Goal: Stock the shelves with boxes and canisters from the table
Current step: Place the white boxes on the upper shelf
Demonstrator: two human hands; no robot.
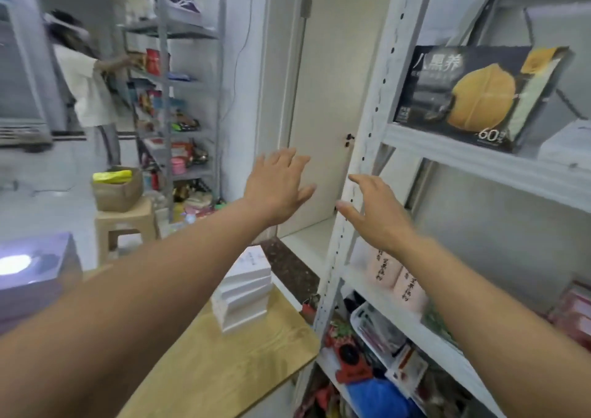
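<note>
White shelving (479, 161) carries one dark box (473, 94), two pink canisters (382, 265) — left hand (278, 187), right hand (374, 216) empty, fingers splayed.

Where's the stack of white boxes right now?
The stack of white boxes sits lower centre in the head view, on the wooden table, left of the shelf post.
</note>
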